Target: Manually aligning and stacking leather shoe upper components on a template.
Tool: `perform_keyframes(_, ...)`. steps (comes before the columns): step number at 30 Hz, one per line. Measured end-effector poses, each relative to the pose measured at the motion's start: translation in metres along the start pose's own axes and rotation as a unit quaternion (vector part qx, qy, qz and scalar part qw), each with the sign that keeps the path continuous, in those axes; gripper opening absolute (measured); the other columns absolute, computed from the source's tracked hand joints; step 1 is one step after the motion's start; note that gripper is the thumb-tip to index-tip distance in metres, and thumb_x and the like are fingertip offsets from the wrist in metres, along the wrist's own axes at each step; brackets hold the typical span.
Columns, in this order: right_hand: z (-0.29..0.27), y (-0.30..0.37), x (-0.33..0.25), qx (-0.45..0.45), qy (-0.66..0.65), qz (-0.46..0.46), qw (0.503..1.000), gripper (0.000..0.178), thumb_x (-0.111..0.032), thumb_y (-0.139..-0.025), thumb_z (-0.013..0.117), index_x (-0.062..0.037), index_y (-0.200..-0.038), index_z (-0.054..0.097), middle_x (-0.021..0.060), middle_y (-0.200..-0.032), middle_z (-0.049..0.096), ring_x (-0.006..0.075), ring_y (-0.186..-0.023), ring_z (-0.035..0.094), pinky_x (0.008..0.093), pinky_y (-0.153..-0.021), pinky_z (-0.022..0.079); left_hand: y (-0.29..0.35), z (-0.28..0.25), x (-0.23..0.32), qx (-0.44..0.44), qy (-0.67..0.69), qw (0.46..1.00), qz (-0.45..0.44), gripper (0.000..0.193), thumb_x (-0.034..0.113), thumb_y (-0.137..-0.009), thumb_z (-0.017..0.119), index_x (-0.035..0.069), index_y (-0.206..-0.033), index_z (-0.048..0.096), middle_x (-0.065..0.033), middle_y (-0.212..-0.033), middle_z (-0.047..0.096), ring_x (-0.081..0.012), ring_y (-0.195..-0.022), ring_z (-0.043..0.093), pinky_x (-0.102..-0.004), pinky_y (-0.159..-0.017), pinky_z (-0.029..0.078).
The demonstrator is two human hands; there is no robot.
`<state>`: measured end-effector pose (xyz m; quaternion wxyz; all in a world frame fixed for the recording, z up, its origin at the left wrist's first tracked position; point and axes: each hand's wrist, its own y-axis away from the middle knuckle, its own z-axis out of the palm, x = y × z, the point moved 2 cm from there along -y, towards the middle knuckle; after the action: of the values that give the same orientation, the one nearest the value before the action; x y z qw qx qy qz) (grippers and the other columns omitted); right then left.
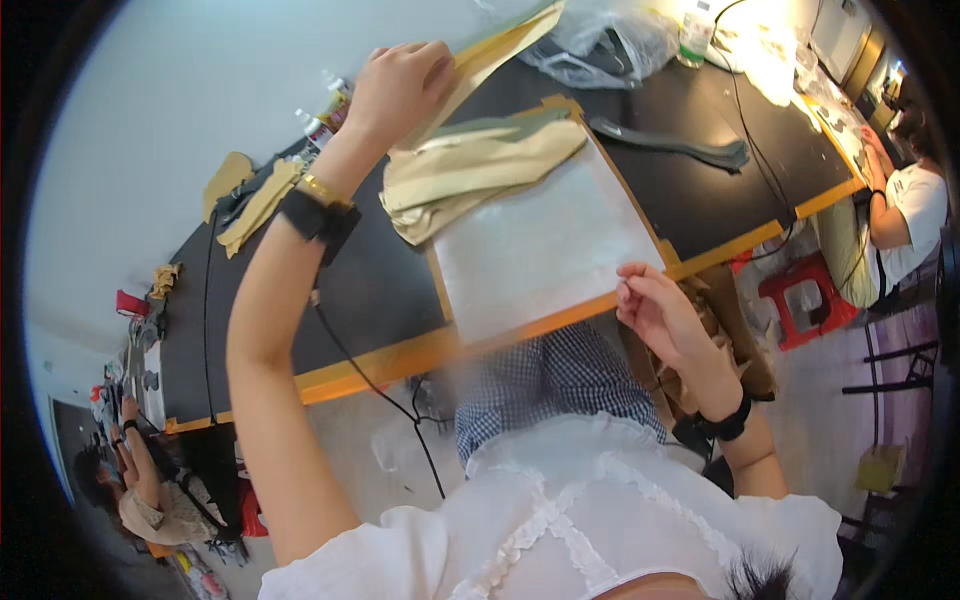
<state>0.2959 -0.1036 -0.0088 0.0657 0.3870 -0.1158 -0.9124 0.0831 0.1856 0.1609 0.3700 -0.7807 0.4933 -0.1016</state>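
My left hand [405, 90] is raised over the far part of the table, its fingers closed at the edge of a long pale-yellow strip [505, 45]. Below it lies a pile of cream-coloured flat cut pieces [480, 170], with a grey-green edge along its far side. The pile rests on the far end of a white sheet [545, 255] edged with orange tape. At the sheet's near right corner, by the table edge, hovers my right hand [660, 315]. Its fingers are loosely bent and apart, and I see nothing in them.
Dark grey strips [675, 145] lie right of the sheet. Farther back are a clear plastic bag [605, 50] and a bottle [695, 35]. More cream pieces [260, 205] lie left, near small bottles [315, 128]. A red stool [808, 298] stands right. People sit at both sides.
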Motion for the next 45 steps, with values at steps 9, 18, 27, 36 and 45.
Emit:
perform_keyframes(9, 0.005, 0.005, 0.007, -0.028, 0.313, -0.078, 0.946, 0.019, -0.007, -0.098, 0.051, 0.0013, -0.109, 0.064, 0.0044, -0.092, 0.065, 0.0100, -0.083, 0.061, 0.0251, -0.078, 0.051, 0.114, 0.020, 0.188, -0.293, 0.195, 0.936, -0.007, 0.032, 0.036, -0.089, 0.059, 0.006, -0.077, 0.060, -0.0102, -0.070, 0.062, -0.0298, -0.064, 0.064, -0.0432, -0.063, 0.049)
perform_keyframes(18, 0.002, -0.011, -0.040, 0.050, 0.661, -0.400, 0.633, 0.025, -0.001, -0.081, 0.065, -0.0082, -0.105, 0.067, 0.0091, -0.100, 0.063, 0.0242, -0.094, 0.063, 0.0340, -0.082, 0.051, 0.079, 0.059, 0.152, -0.244, 0.298, 0.923, 0.022, 0.023, 0.016, -0.095, 0.055, 0.005, -0.114, 0.062, -0.0150, -0.118, 0.060, -0.0344, -0.110, 0.055, -0.0429, -0.093, 0.045)
perform_keyframes(27, 0.003, -0.070, -0.031, -0.026, 0.780, -0.482, 0.399, 0.022, -0.013, -0.081, 0.060, -0.0082, -0.102, 0.069, 0.0054, -0.105, 0.064, 0.0236, -0.106, 0.060, 0.0383, -0.090, 0.047, 0.076, 0.108, 0.143, -0.256, 0.319, 0.907, 0.097, 0.041, 0.008, -0.092, 0.054, 0.005, -0.133, 0.053, -0.0147, -0.144, 0.048, -0.0381, -0.135, 0.041, -0.0462, -0.111, 0.035)
perform_keyframes(36, 0.009, -0.087, -0.041, -0.065, 0.773, -0.501, 0.382, 0.018, -0.011, -0.078, 0.061, -0.0080, -0.094, 0.069, 0.0038, -0.097, 0.064, 0.0213, -0.098, 0.062, 0.0378, -0.087, 0.050, 0.078, 0.124, 0.147, -0.245, 0.350, 0.903, 0.043, 0.035, 0.010, -0.097, 0.050, 0.005, -0.131, 0.052, -0.0113, -0.146, 0.046, -0.0358, -0.139, 0.037, -0.0467, -0.113, 0.033)
perform_keyframes(45, 0.006, -0.080, -0.035, -0.073, 0.768, -0.490, 0.406, 0.014, -0.008, -0.074, 0.062, -0.0077, -0.087, 0.068, 0.0038, -0.079, 0.061, 0.0191, -0.082, 0.064, 0.0301, -0.072, 0.053, 0.082, 0.120, 0.154, -0.213, 0.367, 0.906, 0.003, 0.034, 0.008, -0.096, 0.049, 0.005, -0.130, 0.053, -0.0127, -0.141, 0.050, -0.0362, -0.135, 0.040, -0.0466, -0.111, 0.033)
